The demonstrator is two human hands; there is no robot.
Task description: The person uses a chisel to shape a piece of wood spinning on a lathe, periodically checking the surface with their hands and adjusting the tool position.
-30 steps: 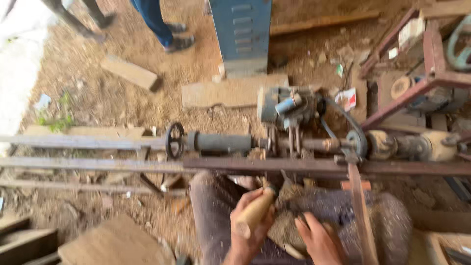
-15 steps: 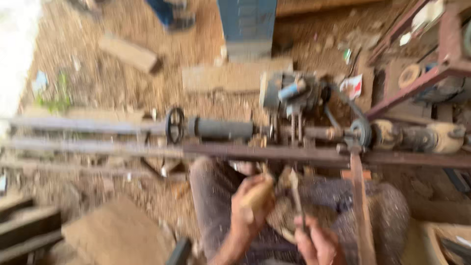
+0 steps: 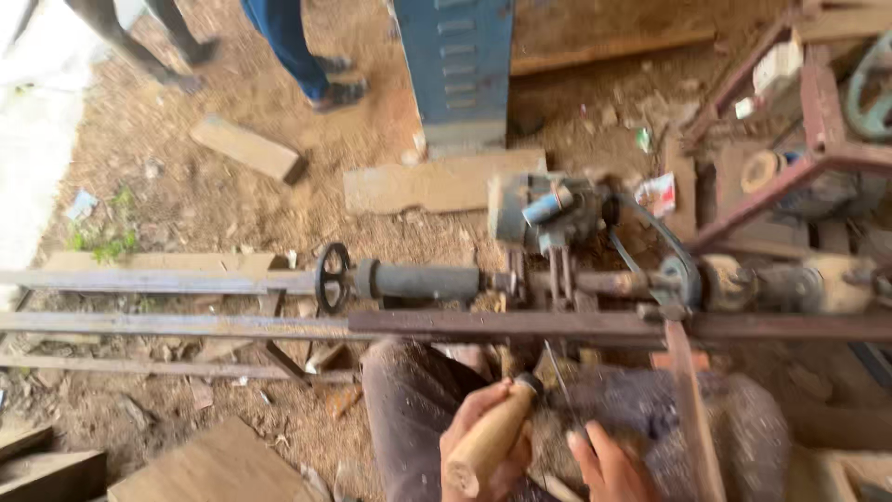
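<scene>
Compared with a second ago, the left hand (image 3: 483,437) has kept its fingers wrapped around the wooden handle (image 3: 490,437) of a turning chisel, while the right hand (image 3: 609,465) has slid forward to pinch the thin metal blade (image 3: 563,386), whose tip now points up toward the lathe rail (image 3: 520,325). The tool lies low over the person's lap, just below that rail. Open dirt floor (image 3: 214,214) lies to the left; a rusty upright bar (image 3: 692,418) crowds the right hand.
</scene>
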